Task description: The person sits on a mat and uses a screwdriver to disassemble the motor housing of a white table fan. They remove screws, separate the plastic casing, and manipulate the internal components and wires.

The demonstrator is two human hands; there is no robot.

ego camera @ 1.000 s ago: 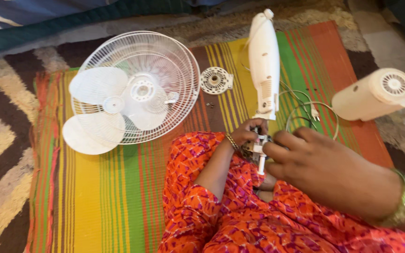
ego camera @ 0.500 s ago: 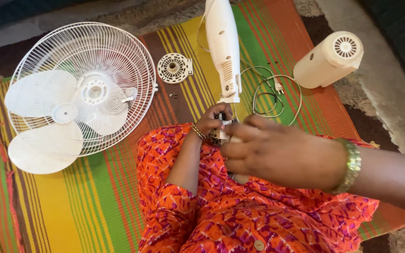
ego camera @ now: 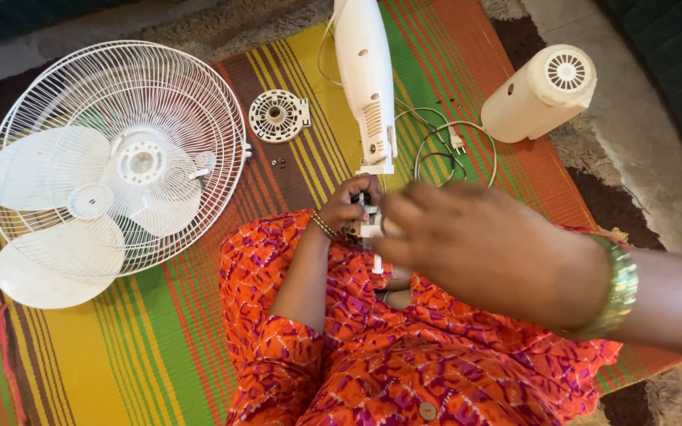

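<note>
On the lap, a small motor part (ego camera: 369,225) is gripped by the left hand (ego camera: 349,207); the right hand (ego camera: 491,252), fingers loosely spread, is poised above; careful fingertip alignment is likely needed next

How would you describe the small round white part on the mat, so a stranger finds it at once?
Start at the big white fan guard lying on the striped mat. Just right of its rim, left of the long white fan column, lies a small round vented disc. Unlike the cream motor cover, it is flat, with two small side ears.
</note>
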